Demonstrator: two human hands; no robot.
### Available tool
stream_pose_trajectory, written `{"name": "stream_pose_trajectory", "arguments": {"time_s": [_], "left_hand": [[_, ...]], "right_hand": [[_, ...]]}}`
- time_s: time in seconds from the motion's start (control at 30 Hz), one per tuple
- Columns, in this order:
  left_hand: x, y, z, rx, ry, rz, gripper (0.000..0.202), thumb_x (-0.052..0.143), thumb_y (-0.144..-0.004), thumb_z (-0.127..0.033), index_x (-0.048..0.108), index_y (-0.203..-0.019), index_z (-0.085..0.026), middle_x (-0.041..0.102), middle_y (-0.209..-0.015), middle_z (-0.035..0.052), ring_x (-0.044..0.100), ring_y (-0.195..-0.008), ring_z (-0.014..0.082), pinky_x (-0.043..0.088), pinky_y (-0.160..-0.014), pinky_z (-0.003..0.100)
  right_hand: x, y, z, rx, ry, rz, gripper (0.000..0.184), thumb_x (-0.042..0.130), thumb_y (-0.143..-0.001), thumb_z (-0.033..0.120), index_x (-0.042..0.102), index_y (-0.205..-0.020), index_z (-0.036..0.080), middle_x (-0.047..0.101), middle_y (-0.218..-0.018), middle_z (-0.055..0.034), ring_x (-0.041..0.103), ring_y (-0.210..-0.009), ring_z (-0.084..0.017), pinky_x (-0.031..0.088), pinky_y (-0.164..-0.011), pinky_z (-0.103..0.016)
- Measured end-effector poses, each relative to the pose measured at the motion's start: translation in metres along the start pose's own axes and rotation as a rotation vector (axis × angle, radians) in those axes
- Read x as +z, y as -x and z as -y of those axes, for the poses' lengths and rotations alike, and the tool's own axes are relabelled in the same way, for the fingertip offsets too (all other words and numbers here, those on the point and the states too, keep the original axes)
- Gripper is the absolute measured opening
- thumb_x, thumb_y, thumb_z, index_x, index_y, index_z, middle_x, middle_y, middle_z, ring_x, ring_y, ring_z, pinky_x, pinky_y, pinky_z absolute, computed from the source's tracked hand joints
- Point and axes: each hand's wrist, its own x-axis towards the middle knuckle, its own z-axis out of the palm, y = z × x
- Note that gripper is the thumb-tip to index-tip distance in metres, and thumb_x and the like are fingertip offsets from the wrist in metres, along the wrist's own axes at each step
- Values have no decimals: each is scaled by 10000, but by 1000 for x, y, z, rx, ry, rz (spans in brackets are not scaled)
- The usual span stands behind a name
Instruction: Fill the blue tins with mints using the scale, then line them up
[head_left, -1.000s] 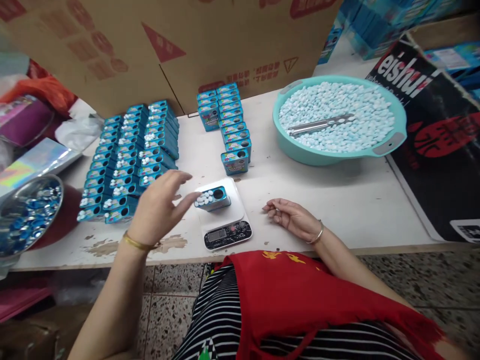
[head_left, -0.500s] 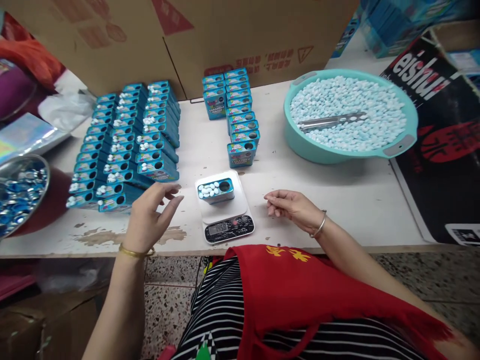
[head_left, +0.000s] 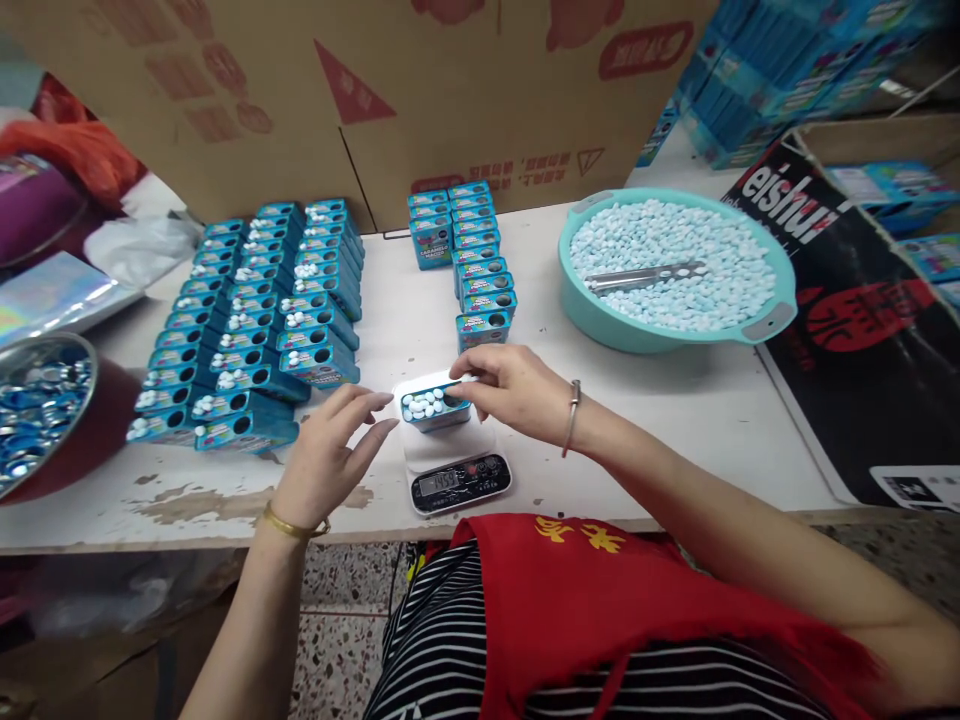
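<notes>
A small blue tin (head_left: 431, 408) filled with white candies sits on a white digital scale (head_left: 454, 455) at the table's front edge. My right hand (head_left: 517, 392) reaches over the tin's right end, fingertips pinched together at its round hole; whether they hold a candy is hidden. My left hand (head_left: 330, 450) hovers just left of the tin, fingers spread and empty, not touching it. Rows of filled blue tins (head_left: 247, 320) stand to the left. A shorter double row of blue tins (head_left: 469, 260) stands behind the scale.
A teal basin (head_left: 592, 310) of pale blue candies with metal tongs (head_left: 645, 275) sits at the right. A metal bowl of blue lids (head_left: 37, 400) stands at far left. Cardboard boxes (head_left: 450, 90) wall the back. A black printed sheet (head_left: 862, 330) covers the right.
My right hand moved left from the bare table to the tin on the scale. My left hand shifted slightly closer to the tin.
</notes>
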Motion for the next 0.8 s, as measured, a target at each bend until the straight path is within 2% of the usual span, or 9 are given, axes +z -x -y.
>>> {"name": "stream_pose_trajectory", "arguments": {"time_s": [0.1,0.17,0.33,0.6,0.8], "left_hand": [[4,0,-1,19,10,-1,246,540,-903,-289,562,-1133,-205,570,-968,47,577,-825,141,491,-731,275],[7,-1,0,29,9,11,274,536,-904,-290,556,-1166,-214,567,-980,54,575,-865,157,491,-753,287],[11,-4,2,57,-22,49,292,503,-916,-293,554,-1195,-222,566,-958,65,551,-884,181,479,-769,322],[8,-18,-5,111,-71,85,226,485,-925,-255,585,-1117,-191,579,-919,66,535,-828,171,463,-721,312],[22,-33,-22,81,-20,121,194,450,-939,-244,613,-1017,-172,611,-886,60,583,-787,147,481,-703,274]], "right_hand": [[7,-8,-1,-88,177,8,61,648,-801,184,643,-832,132,580,-727,-17,506,-656,-113,397,-636,-270],[8,-8,-5,-146,206,-30,71,609,-836,197,645,-834,136,583,-771,-31,503,-692,-120,398,-660,-274],[9,-2,-20,-143,167,-119,154,510,-881,175,650,-936,141,560,-853,-53,515,-739,-140,412,-692,-298],[18,-1,-32,-168,77,-69,195,492,-873,114,649,-978,160,551,-930,-72,550,-879,-178,454,-817,-348],[16,-2,-31,-181,66,-48,234,453,-874,76,651,-958,167,556,-935,-65,542,-891,-178,450,-837,-352]]}}
